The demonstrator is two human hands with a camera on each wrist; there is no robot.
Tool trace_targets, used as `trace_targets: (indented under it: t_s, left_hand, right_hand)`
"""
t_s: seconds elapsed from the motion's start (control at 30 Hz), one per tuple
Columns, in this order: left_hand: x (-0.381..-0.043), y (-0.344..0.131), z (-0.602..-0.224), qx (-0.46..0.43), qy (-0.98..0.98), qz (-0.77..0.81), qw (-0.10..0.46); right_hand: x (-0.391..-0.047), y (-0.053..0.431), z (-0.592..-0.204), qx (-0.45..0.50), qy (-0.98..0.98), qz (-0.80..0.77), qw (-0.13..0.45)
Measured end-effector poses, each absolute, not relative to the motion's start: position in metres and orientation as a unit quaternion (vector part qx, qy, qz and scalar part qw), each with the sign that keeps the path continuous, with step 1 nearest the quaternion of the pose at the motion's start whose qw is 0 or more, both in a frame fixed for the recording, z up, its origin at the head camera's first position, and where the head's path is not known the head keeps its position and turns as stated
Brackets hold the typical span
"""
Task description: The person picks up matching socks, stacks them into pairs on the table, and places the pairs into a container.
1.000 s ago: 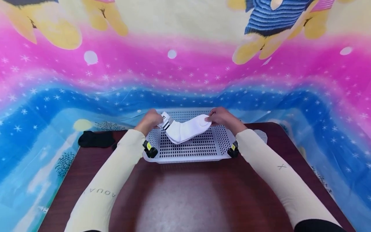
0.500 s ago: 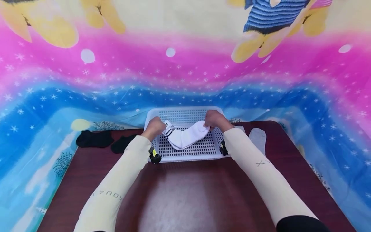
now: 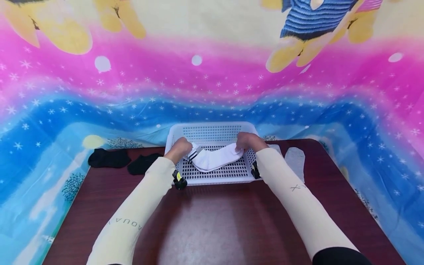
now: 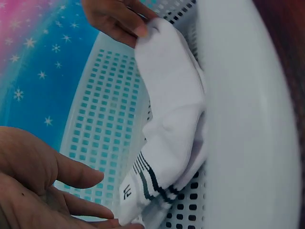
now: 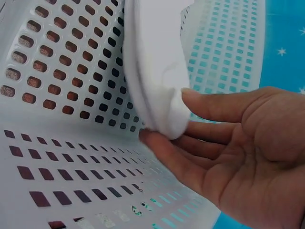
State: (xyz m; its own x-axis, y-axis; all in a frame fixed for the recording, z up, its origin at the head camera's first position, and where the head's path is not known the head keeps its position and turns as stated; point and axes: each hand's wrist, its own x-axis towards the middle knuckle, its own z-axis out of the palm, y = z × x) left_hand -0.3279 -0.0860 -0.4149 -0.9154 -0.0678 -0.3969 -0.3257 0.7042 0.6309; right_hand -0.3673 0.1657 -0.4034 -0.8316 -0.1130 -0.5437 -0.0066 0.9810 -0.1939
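Note:
A pair of white socks (image 3: 215,159) with dark cuff stripes lies layered in the white perforated basket (image 3: 215,181). My left hand (image 3: 180,148) is at the striped cuff end. In the left wrist view, the left hand (image 4: 43,186) has its thumb apart from the fabric, while extended fingertips touch the cuff's edge. At the toe end is my right hand (image 3: 246,141). The right wrist view shows the right hand (image 5: 238,148) pinching the toe of the white socks (image 5: 159,62), thumb on one side and index finger on the other.
Two black socks (image 3: 109,158) lie on the dark red table (image 3: 212,221) left of the basket. To the right lies a grey sock (image 3: 294,162), with another grey piece partly hidden by the right arm. A patterned cloth (image 3: 212,88) hangs behind.
Both hands have lowered the white socks into the basket and moved slightly closer together. The socks now lie flatter. The right forearm has shifted left, revealing the grey sock.

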Motion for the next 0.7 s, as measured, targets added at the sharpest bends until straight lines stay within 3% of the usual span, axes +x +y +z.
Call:
trace_targets:
  t_s: [0.37,0.6,0.7]
  left_hand:
    - [-0.325,-0.079,-0.408,-0.085,0.910,0.340,0.221]
    - [-0.318,-0.075,-0.391,-0.078,0.911,0.342,0.216]
    - [-0.312,-0.068,-0.380,-0.067,0.908,0.362,0.201]
  right_hand:
    - [-0.359,0.166,-0.402,-0.038,0.930,-0.112,0.348]
    - [-0.362,0.177,-0.392,-0.109,0.937,-0.051,0.328]
    - [-0.360,0.191,-0.388,-0.103,0.935,-0.110,0.322]
